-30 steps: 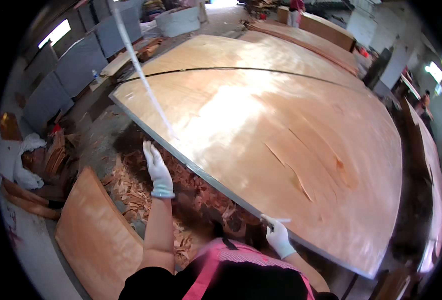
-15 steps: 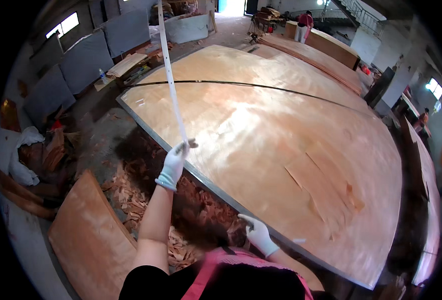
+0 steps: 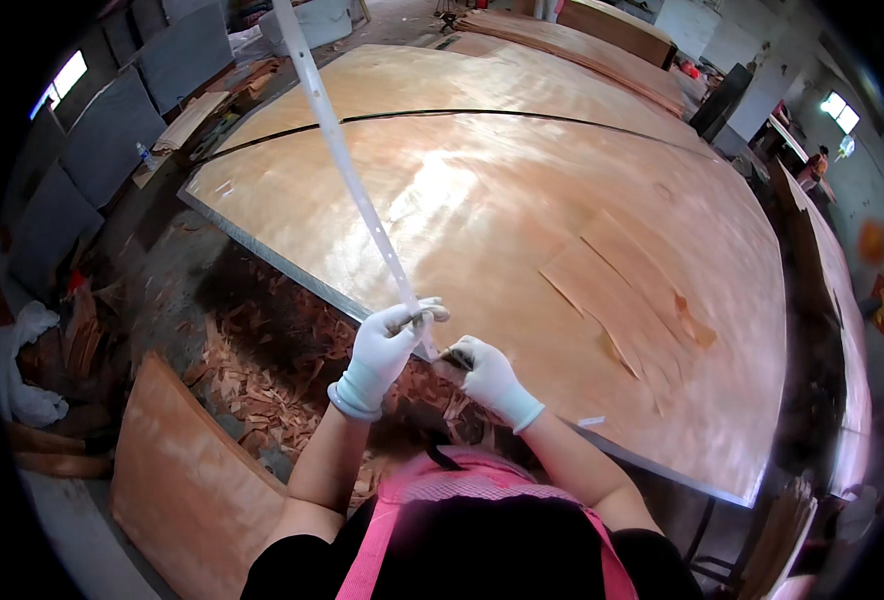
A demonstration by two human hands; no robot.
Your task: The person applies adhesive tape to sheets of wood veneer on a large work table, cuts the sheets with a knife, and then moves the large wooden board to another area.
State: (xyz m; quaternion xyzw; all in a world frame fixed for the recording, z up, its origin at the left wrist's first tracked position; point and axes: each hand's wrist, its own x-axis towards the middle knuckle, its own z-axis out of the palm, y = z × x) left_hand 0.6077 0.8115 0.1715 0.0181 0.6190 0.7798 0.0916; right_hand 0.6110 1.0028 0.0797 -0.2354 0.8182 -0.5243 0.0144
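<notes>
My left hand (image 3: 382, 355), in a white glove, is closed on a long white perforated strip (image 3: 364, 196) that runs up out of view, over the big pale plywood surface (image 3: 472, 210). My right hand (image 3: 487, 375), also gloved, is closed beside the strip's lower end at the metal-edged front rim. What its dark fingertips hold is too small to make out. Torn, loose veneer pieces (image 3: 612, 300) lie on the surface to the right of my hands.
Wood scraps (image 3: 252, 380) litter the floor below the rim. A curved board (image 3: 177, 470) stands at the lower left. Grey panels (image 3: 102, 145) line the left side. A person (image 3: 814, 170) is at the far right, and another is partly visible at the back.
My left hand has risen from below the rim and taken hold of the white strip. My right hand has moved leftward and up to meet the strip's lower end.
</notes>
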